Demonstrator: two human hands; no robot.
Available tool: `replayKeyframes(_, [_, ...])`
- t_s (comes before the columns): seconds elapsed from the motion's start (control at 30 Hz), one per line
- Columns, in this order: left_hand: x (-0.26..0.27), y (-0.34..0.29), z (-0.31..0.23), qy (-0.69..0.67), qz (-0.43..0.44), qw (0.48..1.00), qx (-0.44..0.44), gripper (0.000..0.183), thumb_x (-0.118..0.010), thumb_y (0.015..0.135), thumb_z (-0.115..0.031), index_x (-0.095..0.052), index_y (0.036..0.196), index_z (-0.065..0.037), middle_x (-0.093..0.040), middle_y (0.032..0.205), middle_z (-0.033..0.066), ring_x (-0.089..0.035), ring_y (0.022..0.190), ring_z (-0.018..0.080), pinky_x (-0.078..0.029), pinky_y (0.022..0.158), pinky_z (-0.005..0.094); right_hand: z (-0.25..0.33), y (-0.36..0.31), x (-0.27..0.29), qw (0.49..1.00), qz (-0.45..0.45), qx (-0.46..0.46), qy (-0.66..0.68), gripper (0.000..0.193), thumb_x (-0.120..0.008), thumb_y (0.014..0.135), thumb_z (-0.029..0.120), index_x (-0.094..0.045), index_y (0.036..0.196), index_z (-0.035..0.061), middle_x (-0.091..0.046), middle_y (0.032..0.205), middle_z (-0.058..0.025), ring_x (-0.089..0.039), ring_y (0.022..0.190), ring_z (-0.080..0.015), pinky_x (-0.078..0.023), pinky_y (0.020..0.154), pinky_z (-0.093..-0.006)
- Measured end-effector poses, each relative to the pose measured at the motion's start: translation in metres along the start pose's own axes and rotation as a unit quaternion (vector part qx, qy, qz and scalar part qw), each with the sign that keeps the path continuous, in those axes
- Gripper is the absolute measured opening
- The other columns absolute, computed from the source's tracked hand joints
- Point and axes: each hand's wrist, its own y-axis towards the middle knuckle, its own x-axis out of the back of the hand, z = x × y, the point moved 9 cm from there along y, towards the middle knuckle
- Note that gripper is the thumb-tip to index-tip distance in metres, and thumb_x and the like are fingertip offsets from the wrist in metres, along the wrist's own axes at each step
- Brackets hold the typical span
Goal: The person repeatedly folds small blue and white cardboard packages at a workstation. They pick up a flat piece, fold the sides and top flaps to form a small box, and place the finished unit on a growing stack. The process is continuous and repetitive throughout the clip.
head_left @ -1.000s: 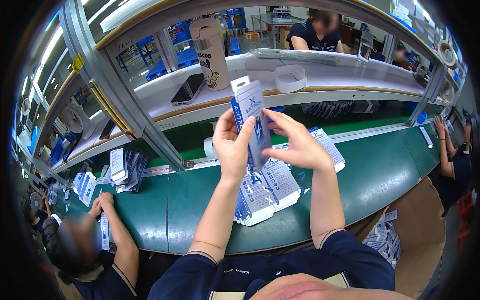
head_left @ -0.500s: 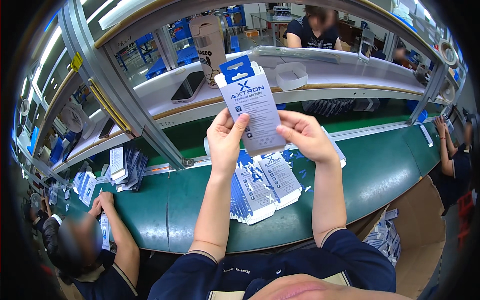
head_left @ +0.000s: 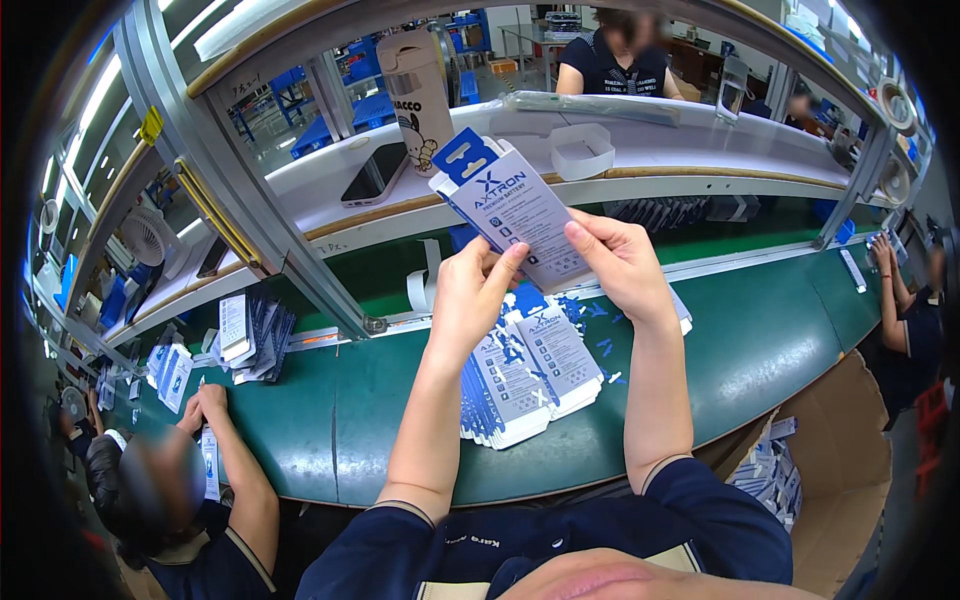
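Note:
A flat white-and-blue battery carton (head_left: 525,222), its blue hang tab at the upper left, is held up over the bench, tilted leftward. My left hand (head_left: 472,295) is closed on its lower left edge, thumb across the front. My right hand (head_left: 625,262) pinches the right edge between thumb and fingers. Below, on the green bench (head_left: 400,430), lie two stacks of similar cartons: a fanned-out one (head_left: 500,385) on the left and a neater one (head_left: 562,355) beside it. Small blue and white punched-out scraps (head_left: 600,318) are scattered over and around them.
A tall printed cup (head_left: 410,95), a phone (head_left: 375,178) and an open white paper box (head_left: 582,150) stand on the shelf ahead. At left, a co-worker's arms (head_left: 240,440) rest near another carton pile (head_left: 258,338). A large cardboard box (head_left: 840,470) with cartons sits at lower right.
The carton has tipped further left, its tab end lower. My left hand has slid down and right along it; my right hand has moved slightly up the right edge.

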Motion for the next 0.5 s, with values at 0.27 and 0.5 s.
replayKeyframes(0.27, [-0.020, 0.001, 0.016, -0.097, 0.096, 0.989, 0.052, 0.041, -0.074, 0.085, -0.027, -0.062, 0.105, 0.008, -0.071, 0.088, 0.0136, -0.066, 0.079, 0.0151, -0.053, 0.072, 0.0295, -0.007, -0.011, -0.006, 0.986, 0.100, -0.105, 0.081, 0.037, -0.065, 0.093, 0.018, -0.061, 0.125, -0.0013, -0.069, 0.098, -0.0066, -0.061, 0.086, -0.0079, -0.050, 0.076, -0.0226])
replayKeyframes(0.5, [-0.026, -0.004, 0.002, -0.160, 0.149, 0.976, 0.005, 0.043, -0.072, 0.086, -0.015, -0.056, 0.119, 0.008, -0.067, 0.108, 0.0153, -0.064, 0.100, 0.0200, -0.052, 0.089, 0.0345, 0.005, -0.015, -0.005, 0.984, 0.092, -0.120, 0.092, 0.036, -0.070, 0.087, 0.011, -0.064, 0.119, -0.0039, -0.070, 0.101, -0.0110, -0.064, 0.089, -0.0110, -0.053, 0.081, -0.0258])
